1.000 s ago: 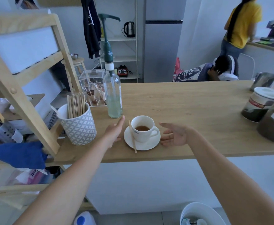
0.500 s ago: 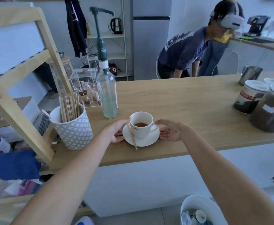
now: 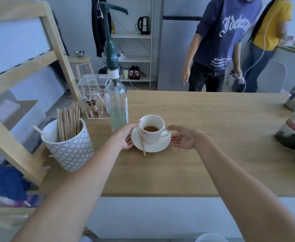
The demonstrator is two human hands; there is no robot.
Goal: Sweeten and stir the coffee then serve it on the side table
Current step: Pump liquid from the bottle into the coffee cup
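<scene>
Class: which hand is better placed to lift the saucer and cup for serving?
Neither alone: the left hand and right hand grip opposite edges of the saucer. The right sits by the cup handle, so slightly favoured.

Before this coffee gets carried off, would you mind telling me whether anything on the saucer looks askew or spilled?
No spill shows. The one odd thing is the wooden stir stick: it lies loose across the saucer, leaning against the cup, its near end jutting past the rim. It might slide off if the saucer tilts.
</scene>
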